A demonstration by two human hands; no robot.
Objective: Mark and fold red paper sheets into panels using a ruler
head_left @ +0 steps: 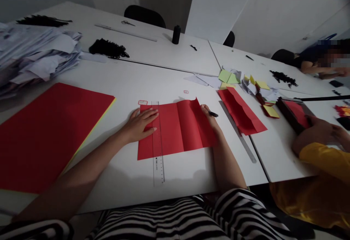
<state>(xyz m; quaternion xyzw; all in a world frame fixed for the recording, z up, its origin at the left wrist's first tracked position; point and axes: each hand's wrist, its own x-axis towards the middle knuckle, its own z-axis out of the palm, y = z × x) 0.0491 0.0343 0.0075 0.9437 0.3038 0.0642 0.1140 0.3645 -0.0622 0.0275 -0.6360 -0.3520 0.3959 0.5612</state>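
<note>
A creased red sheet of paper [171, 123] lies on the white table in front of me, its right part rising in folds. Across its left side runs a clear plastic ruler [158, 152], which sticks out past the sheet's near edge. My left hand [140, 125] rests flat over the sheet and the ruler, fingers stretched out. At the sheet's right edge is my right hand [212, 118], closed around a black pen [213, 114] that points right. Some of its fingers are hidden behind the paper.
Large red sheets [54, 134] are stacked at left, beside a heap of white paper [41, 54]. To the right lie a folded red paper [240, 110] and a metal ruler [246, 147]. A co-worker's hand [314, 134] works at far right. A black bottle [176, 35] stands behind.
</note>
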